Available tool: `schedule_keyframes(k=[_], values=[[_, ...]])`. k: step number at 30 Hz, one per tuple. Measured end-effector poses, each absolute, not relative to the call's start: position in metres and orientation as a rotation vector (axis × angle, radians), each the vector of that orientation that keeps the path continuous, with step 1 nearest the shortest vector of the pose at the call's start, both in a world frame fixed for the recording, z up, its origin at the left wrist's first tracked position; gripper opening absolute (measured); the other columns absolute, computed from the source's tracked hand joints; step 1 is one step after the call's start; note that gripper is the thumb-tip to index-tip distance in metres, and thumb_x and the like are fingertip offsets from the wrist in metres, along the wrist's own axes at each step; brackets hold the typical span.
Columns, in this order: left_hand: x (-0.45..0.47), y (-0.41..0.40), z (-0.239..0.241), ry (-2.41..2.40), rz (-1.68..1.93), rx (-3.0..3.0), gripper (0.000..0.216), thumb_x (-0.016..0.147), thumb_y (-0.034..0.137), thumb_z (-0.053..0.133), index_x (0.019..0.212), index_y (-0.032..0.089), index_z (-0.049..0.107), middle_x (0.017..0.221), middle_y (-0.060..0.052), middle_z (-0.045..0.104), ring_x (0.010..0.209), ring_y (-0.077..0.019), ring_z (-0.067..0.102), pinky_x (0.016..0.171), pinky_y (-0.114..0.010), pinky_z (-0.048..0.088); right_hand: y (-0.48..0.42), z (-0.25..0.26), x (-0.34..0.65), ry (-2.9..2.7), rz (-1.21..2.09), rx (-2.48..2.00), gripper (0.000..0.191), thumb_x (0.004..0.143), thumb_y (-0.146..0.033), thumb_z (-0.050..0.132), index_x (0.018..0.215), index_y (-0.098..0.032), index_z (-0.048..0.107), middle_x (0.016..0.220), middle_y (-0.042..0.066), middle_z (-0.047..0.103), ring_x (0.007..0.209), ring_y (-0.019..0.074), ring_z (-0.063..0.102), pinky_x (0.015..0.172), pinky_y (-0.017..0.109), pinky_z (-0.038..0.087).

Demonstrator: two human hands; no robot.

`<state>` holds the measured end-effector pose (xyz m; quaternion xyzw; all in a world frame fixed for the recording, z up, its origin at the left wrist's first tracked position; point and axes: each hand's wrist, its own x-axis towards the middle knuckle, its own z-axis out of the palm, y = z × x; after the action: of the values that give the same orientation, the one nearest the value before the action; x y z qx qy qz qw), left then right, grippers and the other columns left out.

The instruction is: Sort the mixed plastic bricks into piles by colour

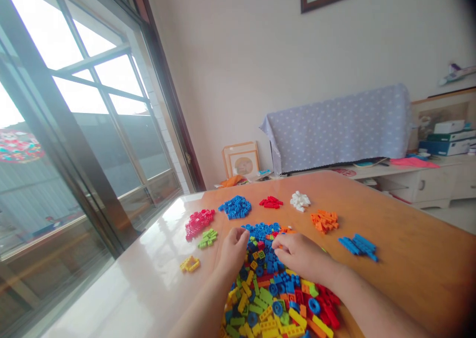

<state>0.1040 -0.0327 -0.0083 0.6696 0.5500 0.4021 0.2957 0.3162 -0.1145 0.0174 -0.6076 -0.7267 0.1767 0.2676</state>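
A large mixed pile of toy building bricks (266, 298) lies in front of me, in blue, yellow, green, red and orange. My left hand (235, 246) is at its upper left edge with the fingers curled closed; whatever they may hold is hidden. Over the right side of the pile, my right hand (297, 251) reaches in, fingers bent and thumb a little apart, beside blue bricks (262, 230). No brick shows in it. Wheel-like blue pieces (277, 308) lie among the nearer bricks.
Sorted heaps ring the pile on the wooden table (409, 278): pink (200, 223), light green (207, 238), yellow (190, 264), blue (235, 207), red (271, 202), white (299, 200), orange (325, 221) and long blue bricks (359, 246). A cloth-covered object (338, 130) stands beyond.
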Motion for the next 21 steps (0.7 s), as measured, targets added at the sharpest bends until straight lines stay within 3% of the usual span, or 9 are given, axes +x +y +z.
schedule_keyframes(k=[3, 7, 14, 21], values=[[0.105, -0.035, -0.008, 1.514, 0.926, 2.028, 0.024, 0.075, 0.040, 0.071, 0.091, 0.022, 0.071, 0.091, -0.006, 0.073, 0.087, -0.0246, 0.064, 0.071, -0.029, 0.043, -0.119, 0.026, 0.315, -1.964, 0.477, -1.630, 0.024, 0.089, -0.034, 0.052, 0.095, -0.025, 0.074, 0.072, 0.000, 0.068, 0.068, 0.0144, 0.057, 0.060, 0.024, 0.030], [0.106, -0.035, -0.009, 1.495, 0.897, 2.121, 0.008, 0.071, 0.026, 0.071, 0.078, 0.023, 0.071, 0.084, -0.005, 0.071, 0.086, -0.0239, 0.063, 0.073, -0.029, 0.043, -0.126, 0.038, 0.314, -1.958, 0.507, -1.635, 0.025, 0.090, -0.034, 0.051, 0.090, -0.024, 0.073, 0.071, 0.000, 0.066, 0.067, 0.0142, 0.056, 0.059, 0.024, 0.030], [0.101, -0.044, 0.008, 1.163, 1.066, 1.618, 0.037, 0.077, 0.049, 0.069, 0.096, 0.018, 0.069, 0.089, -0.006, 0.071, 0.080, -0.0190, 0.062, 0.070, -0.026, 0.047, -0.123, 0.032, 0.312, -1.918, 0.498, -1.586, 0.025, 0.091, -0.036, 0.051, 0.094, -0.025, 0.074, 0.072, 0.000, 0.066, 0.068, 0.0142, 0.056, 0.061, 0.024, 0.032], [0.091, -0.054, 0.016, 0.981, 0.966, 1.540, 0.033, 0.083, 0.046, 0.067, 0.101, 0.018, 0.065, 0.093, -0.005, 0.069, 0.084, -0.0165, 0.060, 0.075, -0.026, 0.045, -0.125, 0.034, 0.308, -1.900, 0.508, -1.565, 0.023, 0.089, -0.035, 0.053, 0.097, -0.026, 0.073, 0.070, -0.002, 0.064, 0.066, 0.0137, 0.055, 0.061, 0.024, 0.033]])
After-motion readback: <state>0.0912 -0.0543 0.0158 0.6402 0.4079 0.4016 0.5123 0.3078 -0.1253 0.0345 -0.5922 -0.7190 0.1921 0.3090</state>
